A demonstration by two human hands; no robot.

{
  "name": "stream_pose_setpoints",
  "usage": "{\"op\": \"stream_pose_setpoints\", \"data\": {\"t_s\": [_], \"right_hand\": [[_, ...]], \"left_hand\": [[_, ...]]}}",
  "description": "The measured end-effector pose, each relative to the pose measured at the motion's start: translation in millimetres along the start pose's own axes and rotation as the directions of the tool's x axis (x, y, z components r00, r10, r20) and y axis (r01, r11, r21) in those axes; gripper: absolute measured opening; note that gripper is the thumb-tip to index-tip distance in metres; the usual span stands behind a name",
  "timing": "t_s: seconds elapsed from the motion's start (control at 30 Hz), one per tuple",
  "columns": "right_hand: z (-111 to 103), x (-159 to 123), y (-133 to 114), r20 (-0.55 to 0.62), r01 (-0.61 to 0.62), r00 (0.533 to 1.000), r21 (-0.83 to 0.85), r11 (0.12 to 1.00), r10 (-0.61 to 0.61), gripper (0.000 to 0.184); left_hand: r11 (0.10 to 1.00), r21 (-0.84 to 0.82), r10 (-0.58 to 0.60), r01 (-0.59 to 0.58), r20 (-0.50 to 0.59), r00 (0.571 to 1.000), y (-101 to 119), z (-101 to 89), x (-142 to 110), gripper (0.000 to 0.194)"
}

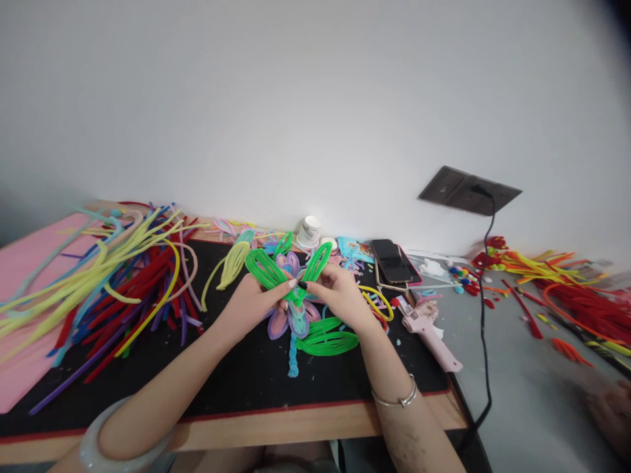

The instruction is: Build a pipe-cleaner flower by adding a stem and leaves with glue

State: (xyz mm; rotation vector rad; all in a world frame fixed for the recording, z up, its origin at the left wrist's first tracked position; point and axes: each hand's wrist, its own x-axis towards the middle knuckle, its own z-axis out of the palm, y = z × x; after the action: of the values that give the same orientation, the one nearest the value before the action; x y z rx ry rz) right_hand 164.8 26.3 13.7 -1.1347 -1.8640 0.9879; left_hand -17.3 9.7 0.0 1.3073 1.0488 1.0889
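Observation:
Above the middle of the black mat, my left hand [261, 295] and my right hand [335, 292] pinch green pipe-cleaner leaves [269, 268] close together at their base. The leaf loops spread up to both sides of my fingers. Below and behind my hands lies a pipe-cleaner flower [298, 318] with purple, pink and blue petals, partly hidden by them. A twisted blue stem [293, 361] hangs down from it. Another pair of green leaves [328, 343] rests on the mat beside the stem, just under my right wrist.
Loose pipe cleaners [142, 282] are heaped at the left on pink sheets [29, 374]. Behind my hands stands a paper cup [309, 231]. A phone [390, 261] and a pink glue gun [434, 338] lie to the right, near a hanging black cord [484, 315]. Another person's hand [614, 407] is blurred at the right edge.

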Motion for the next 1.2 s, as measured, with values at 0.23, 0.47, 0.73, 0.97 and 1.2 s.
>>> {"op": "stream_pose_setpoints", "data": {"t_s": [0.23,0.47,0.73,0.97,1.2], "right_hand": [[2.6,0.5,4.1,-0.020,0.042,0.999,-0.003,0.999,-0.042,0.008],[3.8,-0.4,2.8,-0.019,0.061,0.998,-0.044,0.997,-0.062,0.006],[5.7,-0.9,-0.2,-0.001,0.071,0.997,-0.044,0.996,-0.071,0.006],[7.4,-1.2,-0.1,-0.015,0.067,0.998,-0.015,0.998,-0.067,0.005],[7.0,0.0,-1.9,-0.135,0.030,0.991,0.060,0.998,-0.022,0.008]], "left_hand": [[0.997,0.013,0.071,-0.072,0.036,0.997,-1.5,0.9,0.2,0.026],[0.996,0.057,0.061,-0.064,0.058,0.996,-0.2,1.3,-0.6,0.037],[0.997,0.053,0.045,-0.049,0.077,0.996,-0.2,0.1,-0.2,0.036],[0.999,-0.050,0.010,-0.007,0.069,0.998,-3.3,1.2,0.3,0.033],[0.997,0.069,0.026,-0.024,-0.027,0.999,-5.2,-2.9,1.5,0.037]]}}
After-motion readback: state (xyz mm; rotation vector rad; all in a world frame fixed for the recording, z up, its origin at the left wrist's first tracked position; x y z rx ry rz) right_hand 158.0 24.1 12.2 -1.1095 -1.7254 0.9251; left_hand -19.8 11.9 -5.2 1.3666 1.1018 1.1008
